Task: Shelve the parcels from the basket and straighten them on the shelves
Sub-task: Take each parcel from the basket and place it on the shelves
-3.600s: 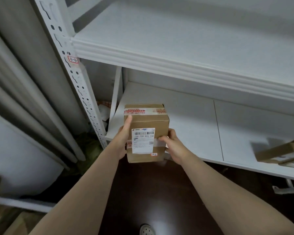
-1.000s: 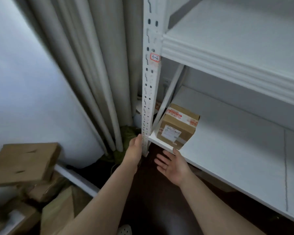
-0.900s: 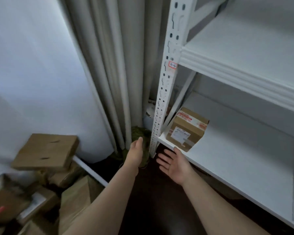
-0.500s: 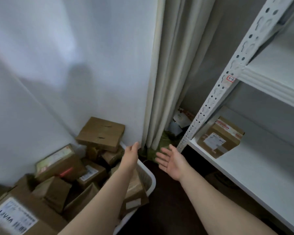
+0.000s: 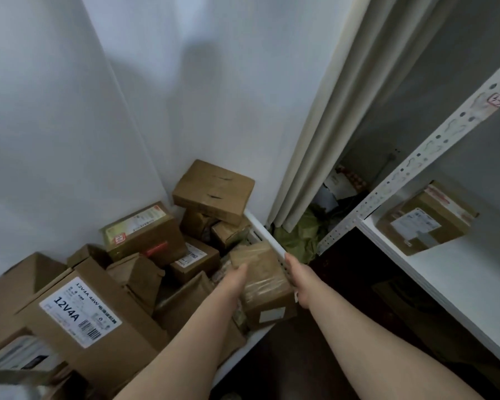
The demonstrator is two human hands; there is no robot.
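While left hand [image 5: 235, 281] and right hand [image 5: 298, 280] grip a parcel [image 5: 261, 274], basket [image 5: 264, 232] sits by wall [image 5: 70, 116].

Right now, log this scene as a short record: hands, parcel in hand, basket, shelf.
left hand: against the left side of the taped box
right hand: against its right side, beside the rim of the basket
grip: fingers hidden, cannot tell
taped box: in the basket, among other parcels
shelf: one labelled parcel on it
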